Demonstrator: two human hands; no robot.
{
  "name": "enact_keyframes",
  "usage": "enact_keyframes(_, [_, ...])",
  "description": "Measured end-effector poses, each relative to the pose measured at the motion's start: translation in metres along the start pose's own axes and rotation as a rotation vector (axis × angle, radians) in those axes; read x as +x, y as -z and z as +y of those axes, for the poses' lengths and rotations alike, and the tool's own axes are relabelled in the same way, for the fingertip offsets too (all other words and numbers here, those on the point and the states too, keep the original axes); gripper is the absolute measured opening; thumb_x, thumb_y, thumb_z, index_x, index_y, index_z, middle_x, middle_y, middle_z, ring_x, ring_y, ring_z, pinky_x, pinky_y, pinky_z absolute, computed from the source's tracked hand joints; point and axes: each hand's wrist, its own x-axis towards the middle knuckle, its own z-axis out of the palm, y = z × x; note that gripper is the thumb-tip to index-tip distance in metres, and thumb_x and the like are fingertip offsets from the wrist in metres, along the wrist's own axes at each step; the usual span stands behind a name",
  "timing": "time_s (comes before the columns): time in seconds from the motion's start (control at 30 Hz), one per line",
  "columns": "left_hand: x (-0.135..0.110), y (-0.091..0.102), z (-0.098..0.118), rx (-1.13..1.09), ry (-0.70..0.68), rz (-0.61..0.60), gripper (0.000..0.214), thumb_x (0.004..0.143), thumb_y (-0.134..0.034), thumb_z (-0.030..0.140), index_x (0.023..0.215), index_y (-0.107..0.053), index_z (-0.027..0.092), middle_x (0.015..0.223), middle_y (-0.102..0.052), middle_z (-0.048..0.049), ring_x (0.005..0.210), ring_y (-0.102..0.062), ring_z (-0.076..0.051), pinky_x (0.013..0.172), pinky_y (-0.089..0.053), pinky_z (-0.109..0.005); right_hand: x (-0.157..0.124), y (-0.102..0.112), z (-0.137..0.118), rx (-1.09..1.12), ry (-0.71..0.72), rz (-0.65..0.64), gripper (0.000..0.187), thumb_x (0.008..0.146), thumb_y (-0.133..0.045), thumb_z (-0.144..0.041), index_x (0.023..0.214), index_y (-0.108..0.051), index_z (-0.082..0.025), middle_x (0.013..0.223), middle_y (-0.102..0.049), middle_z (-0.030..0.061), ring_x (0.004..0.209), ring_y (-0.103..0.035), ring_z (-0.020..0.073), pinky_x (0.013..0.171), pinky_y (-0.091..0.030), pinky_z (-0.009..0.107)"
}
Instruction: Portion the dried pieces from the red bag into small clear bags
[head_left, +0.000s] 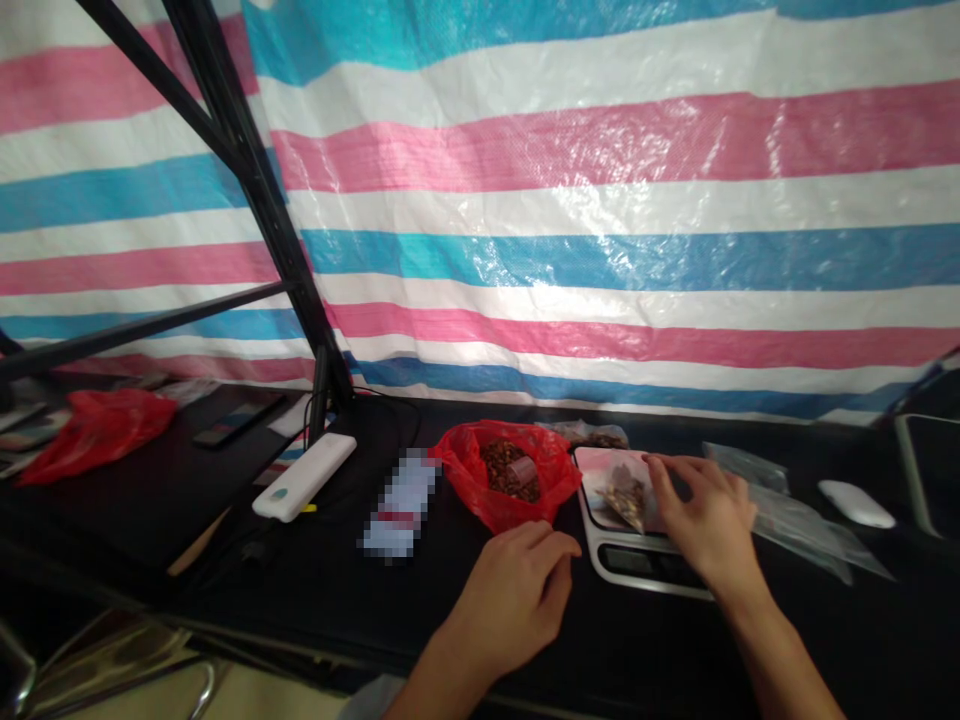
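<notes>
A red plastic bag (480, 495) lies open on the black table, filled with brown beans and a small scoop. My left hand (517, 595) rests just in front of it with its fingers curled loosely; nothing shows in them. To the right stands a small kitchen scale (637, 570) with a small clear bag of brown bits (626, 495) on its plate. My right hand (705, 520) lies over the scale's right side, fingers spread and touching that small bag.
Clear plastic bags (795, 525) and a white mouse (855, 503) lie to the right. A white power bank (304, 475), a phone (236, 420) and another red bag (97, 425) sit to the left. A black metal frame (247, 190) rises before a striped tarp.
</notes>
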Motion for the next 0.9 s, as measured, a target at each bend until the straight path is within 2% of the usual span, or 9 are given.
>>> enact_keyframes(0.17, [-0.001,0.001,0.0,0.029,-0.018,-0.026,0.027,0.095,-0.049,0.01,0.108,-0.069,0.023,0.094,-0.073,-0.005,0.088,-0.071,-0.02,0.079,-0.053,-0.029,-0.004,-0.009,0.006,0.003,-0.072,-0.026,0.051,0.09,-0.048,-0.065,0.099,-0.082,-0.029,0.11,-0.072,0.0125,0.097,-0.056,0.0361,0.079,-0.044,0.054])
enact_keyframes(0.33, [-0.002,0.002,0.002,0.041,-0.014,-0.039,0.027,0.096,-0.048,0.011,0.109,-0.069,0.023,0.093,-0.072,-0.005,0.086,-0.07,-0.02,0.077,-0.052,-0.03,-0.002,-0.009,0.001,0.038,-0.124,-0.056,0.047,0.088,-0.051,-0.064,0.1,-0.082,-0.029,0.112,-0.071,0.0128,0.1,-0.054,0.0381,0.081,-0.043,0.057])
enact_keyframes(0.5, [-0.001,0.0,0.007,0.075,-0.039,-0.063,0.027,0.096,-0.046,0.011,0.107,-0.068,0.022,0.091,-0.07,-0.005,0.084,-0.069,-0.02,0.075,-0.052,-0.029,-0.005,-0.008,-0.009,0.035,-0.116,-0.06,0.043,0.089,-0.053,-0.059,0.099,-0.081,-0.029,0.114,-0.068,0.0129,0.101,-0.051,0.0367,0.084,-0.041,0.056])
enact_keyframes(0.67, [0.0,-0.006,0.013,0.108,-0.074,-0.043,0.027,0.095,-0.046,0.01,0.106,-0.069,0.021,0.087,-0.067,-0.0052,0.082,-0.067,-0.02,0.074,-0.054,-0.03,-0.008,-0.015,-0.007,0.008,-0.129,-0.068,0.04,0.09,-0.051,-0.054,0.098,-0.08,-0.027,0.113,-0.067,0.0136,0.103,-0.05,0.0366,0.087,-0.041,0.059])
enact_keyframes(0.77, [0.001,-0.011,0.014,0.025,-0.054,0.048,0.028,0.095,-0.047,0.011,0.108,-0.07,0.022,0.089,-0.066,-0.0054,0.082,-0.066,-0.018,0.075,-0.055,-0.029,-0.003,-0.013,-0.008,0.103,-0.115,-0.036,0.04,0.089,-0.052,-0.055,0.088,-0.077,-0.024,0.107,-0.068,0.0137,0.104,-0.053,0.0366,0.091,-0.041,0.059])
enact_keyframes(0.83, [0.002,-0.013,0.014,-0.109,0.004,0.184,0.027,0.098,-0.046,0.015,0.112,-0.069,0.023,0.098,-0.066,-0.0068,0.087,-0.066,-0.018,0.077,-0.056,-0.028,0.001,-0.007,-0.016,0.302,-0.044,-0.051,0.037,0.09,-0.054,-0.055,0.09,-0.073,-0.024,0.104,-0.07,0.0117,0.103,-0.058,0.033,0.093,-0.043,0.054])
enact_keyframes(0.9, [0.004,-0.016,0.012,-0.241,0.076,0.351,0.026,0.1,-0.048,0.019,0.12,-0.065,0.023,0.113,-0.065,-0.0095,0.103,-0.066,-0.019,0.088,-0.056,-0.031,0.004,0.001,-0.031,0.552,0.012,-0.114,0.031,0.092,-0.056,-0.051,0.096,-0.07,-0.024,0.104,-0.07,0.0088,0.099,-0.063,0.0272,0.091,-0.048,0.046])
